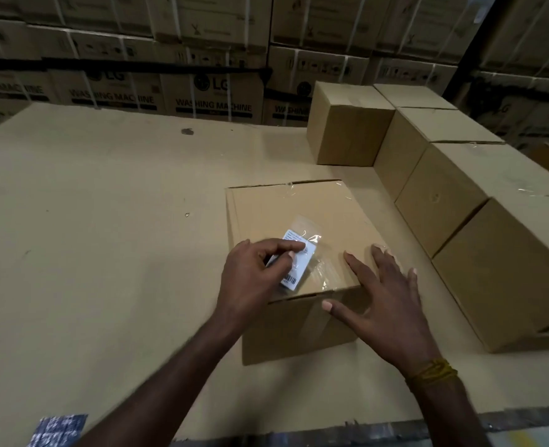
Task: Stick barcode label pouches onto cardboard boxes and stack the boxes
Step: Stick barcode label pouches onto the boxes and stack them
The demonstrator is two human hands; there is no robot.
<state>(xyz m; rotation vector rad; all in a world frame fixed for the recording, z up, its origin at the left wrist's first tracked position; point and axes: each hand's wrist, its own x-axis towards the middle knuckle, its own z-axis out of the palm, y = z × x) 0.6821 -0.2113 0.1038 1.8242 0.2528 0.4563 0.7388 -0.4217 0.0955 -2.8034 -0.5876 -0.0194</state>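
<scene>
Near the surface's (105, 221) front edge, the left hand (254, 279) pinches a label pouch (299, 256) against the top of a box (299, 214), while the right hand (386, 304) lies flat, fingers spread, on the box's near right corner. Further boxes (444, 195) line the right edge.

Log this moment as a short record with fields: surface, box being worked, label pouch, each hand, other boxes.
surface: cardboard sheet
box being worked: closed cardboard box, top taped
label pouch: clear barcode label pouch lying on the box top, near its front edge
left hand: left hand pinches the pouch
right hand: right hand flat, fingers spread over the box's front right corner
other boxes: row of boxes to the right
</scene>
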